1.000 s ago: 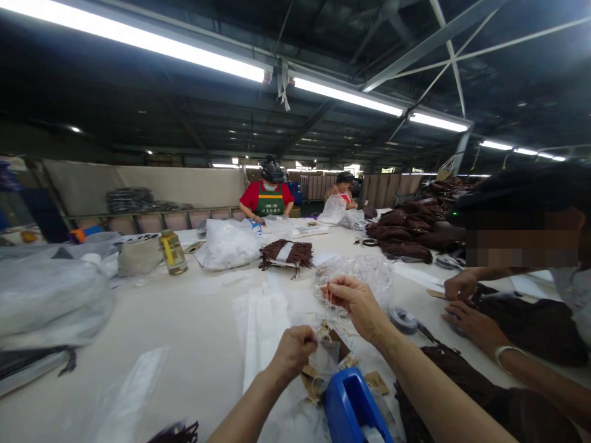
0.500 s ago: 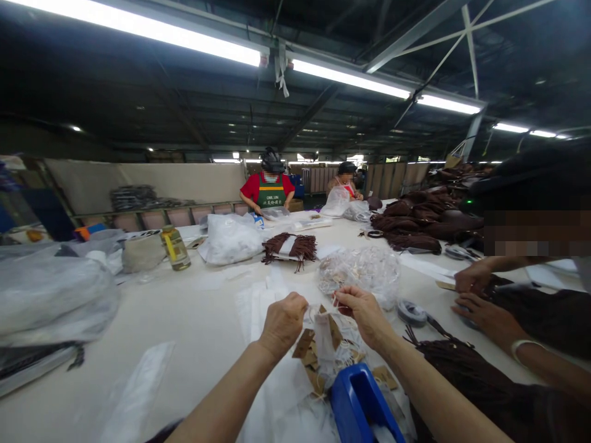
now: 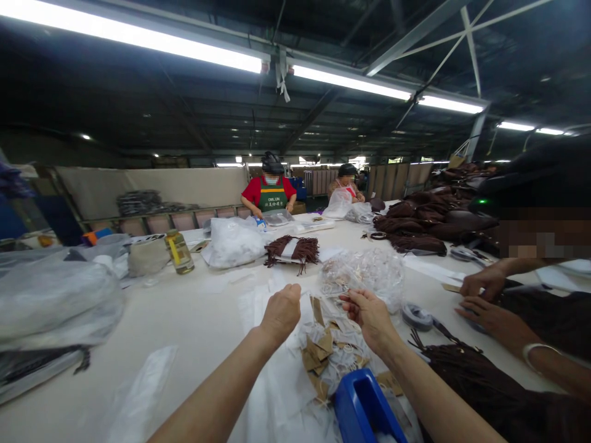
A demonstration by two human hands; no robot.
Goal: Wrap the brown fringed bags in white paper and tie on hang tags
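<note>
My left hand is closed with thumb and fingers pressed together; what it pinches, if anything, is hidden. Across from it, my right hand has thumb and forefinger pinched, and something pale and tiny shows by the tips. Below and between both hands lies a loose heap of brown card tags mixed with white strings and small white pieces. A blue tape dispenser stands at the near side of that heap, under my right forearm. Behind my right hand sits a clear plastic bag of tags and strings.
A bundle of brown tassels lies ahead. White plastic bags, a bottle of yellowish liquid and clear wrapping stand left. On the right, a co-worker's hands work beside dark brown bags and a tape roll.
My hands have moved slightly apart. The white tag and string that hung between them no longer show there, and the heap beneath is more visible.
</note>
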